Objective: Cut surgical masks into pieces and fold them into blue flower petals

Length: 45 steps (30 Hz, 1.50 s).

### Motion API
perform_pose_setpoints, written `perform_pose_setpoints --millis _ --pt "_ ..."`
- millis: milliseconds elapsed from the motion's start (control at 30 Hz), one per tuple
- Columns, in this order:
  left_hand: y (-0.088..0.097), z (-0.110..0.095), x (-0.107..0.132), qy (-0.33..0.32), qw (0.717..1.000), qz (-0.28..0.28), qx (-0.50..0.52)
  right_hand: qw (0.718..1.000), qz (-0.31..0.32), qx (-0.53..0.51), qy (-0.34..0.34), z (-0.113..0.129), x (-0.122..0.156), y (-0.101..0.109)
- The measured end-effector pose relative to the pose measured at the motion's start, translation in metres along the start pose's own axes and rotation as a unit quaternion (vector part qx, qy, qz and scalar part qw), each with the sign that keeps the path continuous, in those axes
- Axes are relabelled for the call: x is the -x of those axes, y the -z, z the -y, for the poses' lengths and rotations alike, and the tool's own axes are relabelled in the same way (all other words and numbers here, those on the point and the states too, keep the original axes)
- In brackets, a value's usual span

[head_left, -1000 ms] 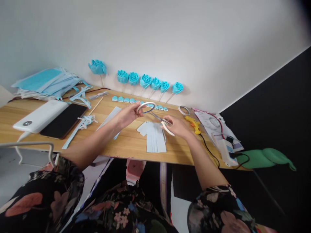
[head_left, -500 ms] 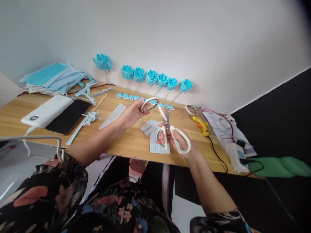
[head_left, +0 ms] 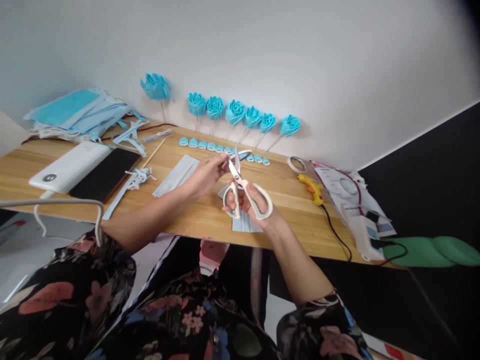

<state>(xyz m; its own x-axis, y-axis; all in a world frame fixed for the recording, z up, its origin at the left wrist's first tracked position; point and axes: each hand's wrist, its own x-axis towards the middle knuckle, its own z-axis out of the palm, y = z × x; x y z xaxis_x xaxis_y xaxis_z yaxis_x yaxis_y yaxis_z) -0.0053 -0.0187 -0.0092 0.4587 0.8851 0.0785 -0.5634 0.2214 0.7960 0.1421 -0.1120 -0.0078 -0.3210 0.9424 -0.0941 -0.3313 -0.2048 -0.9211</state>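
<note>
A thin curved strip, white with a dark blue inner side, is pinched in the fingertips of my left hand. My right hand has its thumb and fingers through the white handles of a pair of scissors. The parted blades point up, close to my left fingertips and over the strip. Whether they touch it I cannot tell. Below, partly hidden by my right hand, lies a pale pleated mask piece. Another pleated piece lies left of my left hand.
Blue fabric flowers on sticks lean against the wall behind a row of small blue petals. At left are stacked masks, a white power bank and a phone. A tape roll and yellow glue gun lie right.
The scissors have moved left and up to my left fingertips, and their blades have parted around the strip's area. My left hand stays nearly in place, still pinching the strip.
</note>
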Motion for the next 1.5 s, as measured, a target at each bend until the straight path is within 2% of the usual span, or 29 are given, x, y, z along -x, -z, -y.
perform_pose_setpoints --millis 200,500,600,767,867,1067,1300,1500 --pt "0.003 0.006 0.005 -0.022 0.998 0.035 -0.052 1.0 0.004 -0.02 0.019 0.002 -0.008 -0.008" --pt "0.0 0.006 0.007 -0.031 0.996 0.076 -0.037 0.998 -0.026 -0.047 0.035 0.0 -0.007 -0.004" --pt "0.004 0.009 0.005 0.0 0.997 0.054 -0.05 0.999 0.001 -0.021 0.04 -0.003 0.0 -0.008" --pt "0.008 0.008 0.002 0.018 0.998 0.011 -0.056 0.991 0.072 0.093 0.068 -0.005 0.02 -0.018" --pt "0.005 0.003 0.002 0.007 0.999 0.004 -0.046 0.987 0.075 0.12 0.075 -0.004 0.032 -0.011" --pt "0.002 0.001 0.003 -0.003 1.0 0.009 -0.029 0.992 0.026 0.111 0.055 -0.005 0.046 0.01" --pt "0.0 0.002 0.004 0.006 0.999 0.032 -0.001 0.998 0.022 0.063 0.018 -0.011 0.051 0.014" --pt "0.0 0.002 0.004 0.02 0.999 0.029 0.001 0.998 0.013 0.058 0.011 -0.012 0.05 0.015"
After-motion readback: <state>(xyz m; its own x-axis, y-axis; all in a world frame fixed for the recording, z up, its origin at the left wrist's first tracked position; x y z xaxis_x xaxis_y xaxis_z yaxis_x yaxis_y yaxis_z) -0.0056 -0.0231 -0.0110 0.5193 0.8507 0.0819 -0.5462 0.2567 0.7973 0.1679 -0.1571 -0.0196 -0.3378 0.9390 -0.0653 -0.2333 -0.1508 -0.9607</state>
